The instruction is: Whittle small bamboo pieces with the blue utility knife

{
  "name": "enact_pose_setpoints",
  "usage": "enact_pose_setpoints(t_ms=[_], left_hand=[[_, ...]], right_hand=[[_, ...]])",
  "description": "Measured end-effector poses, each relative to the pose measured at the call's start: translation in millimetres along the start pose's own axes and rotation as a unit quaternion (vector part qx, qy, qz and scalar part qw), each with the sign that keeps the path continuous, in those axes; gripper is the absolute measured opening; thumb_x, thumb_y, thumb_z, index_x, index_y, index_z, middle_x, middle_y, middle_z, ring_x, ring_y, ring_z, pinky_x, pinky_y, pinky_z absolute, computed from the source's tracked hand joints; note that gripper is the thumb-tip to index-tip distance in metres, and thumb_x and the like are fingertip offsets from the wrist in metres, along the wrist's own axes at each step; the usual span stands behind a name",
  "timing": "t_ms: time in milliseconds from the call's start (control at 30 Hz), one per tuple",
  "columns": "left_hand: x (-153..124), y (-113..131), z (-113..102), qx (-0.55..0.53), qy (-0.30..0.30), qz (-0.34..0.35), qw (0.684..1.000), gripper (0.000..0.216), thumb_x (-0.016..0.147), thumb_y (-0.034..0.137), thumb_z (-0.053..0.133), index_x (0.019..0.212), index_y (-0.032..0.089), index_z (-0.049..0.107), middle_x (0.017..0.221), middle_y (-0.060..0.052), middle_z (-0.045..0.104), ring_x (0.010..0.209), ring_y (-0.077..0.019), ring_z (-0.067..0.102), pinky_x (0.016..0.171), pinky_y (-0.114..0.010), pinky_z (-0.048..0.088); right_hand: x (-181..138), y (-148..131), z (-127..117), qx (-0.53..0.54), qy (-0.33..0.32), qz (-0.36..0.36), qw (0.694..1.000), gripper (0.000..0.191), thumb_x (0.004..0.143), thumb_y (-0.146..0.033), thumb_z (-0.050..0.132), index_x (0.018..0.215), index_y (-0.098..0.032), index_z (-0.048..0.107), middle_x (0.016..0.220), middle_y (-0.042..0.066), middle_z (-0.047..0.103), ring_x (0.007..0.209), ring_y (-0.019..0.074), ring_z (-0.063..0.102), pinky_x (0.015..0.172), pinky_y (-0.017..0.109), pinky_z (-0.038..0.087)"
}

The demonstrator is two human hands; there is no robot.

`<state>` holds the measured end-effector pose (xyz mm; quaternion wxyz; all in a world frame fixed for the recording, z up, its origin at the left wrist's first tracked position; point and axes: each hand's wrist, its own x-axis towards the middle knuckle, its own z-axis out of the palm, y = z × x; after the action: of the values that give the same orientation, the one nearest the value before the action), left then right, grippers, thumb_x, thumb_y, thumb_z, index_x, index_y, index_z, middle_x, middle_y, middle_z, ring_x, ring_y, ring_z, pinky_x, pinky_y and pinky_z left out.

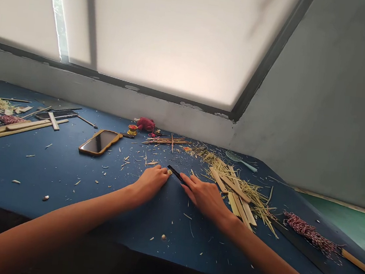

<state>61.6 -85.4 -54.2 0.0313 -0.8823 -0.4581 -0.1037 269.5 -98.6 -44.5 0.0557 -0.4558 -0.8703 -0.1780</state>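
My right hand [204, 196] is closed around a slim black tool, seemingly a craft knife [175, 173], whose far end points to the left. Just left of it, my left hand [151, 181] is closed, its fingertips pressed on a small pale piece [169, 171] that looks like wood or bamboo. The knife's tip lies right by this piece; whether it touches cannot be made out. Most of the pale piece is hidden by my fingers. Both hands rest low over the blue table [111, 208], among small shavings.
Pale flat strips [239, 200] and thin slivers lie right of my right hand, with a red-and-white cord bundle [311, 233] beyond. A phone [101, 142] lies at left, bundled sticks [169, 140] and a hairbrush [241, 161] toward the wall. Long strips [21, 129] lie far left.
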Motion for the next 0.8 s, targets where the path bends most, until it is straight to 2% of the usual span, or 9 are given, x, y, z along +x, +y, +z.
enact_pose_setpoints(t_ms=[533, 800], left_hand=[[0.6, -0.2, 0.7, 0.021, 0.004, 0.001, 1.000, 0.041, 0.087, 0.004, 0.038, 0.122, 0.014, 0.056, 0.100, -0.009, 0.064, 0.089, -0.0240, 0.056, 0.072, -0.032, 0.049], [3.4, -2.1, 11.9, 0.014, 0.043, -0.026, 0.999, 0.028, 0.094, 0.017, 0.037, 0.107, 0.014, 0.062, 0.096, -0.008, 0.062, 0.091, -0.0218, 0.054, 0.078, -0.030, 0.047]], right_hand=[[-0.3, -0.2, -4.2, -0.017, -0.027, -0.001, 0.999, 0.044, 0.099, -0.038, 0.025, 0.138, -0.026, 0.041, 0.093, 0.004, 0.064, 0.065, 0.0139, 0.061, 0.054, 0.025, 0.035], [0.0, -4.5, -6.8, -0.049, -0.025, -0.017, 0.998, 0.045, 0.100, -0.036, 0.022, 0.138, -0.023, 0.042, 0.091, 0.005, 0.065, 0.065, 0.0157, 0.063, 0.051, 0.027, 0.035]])
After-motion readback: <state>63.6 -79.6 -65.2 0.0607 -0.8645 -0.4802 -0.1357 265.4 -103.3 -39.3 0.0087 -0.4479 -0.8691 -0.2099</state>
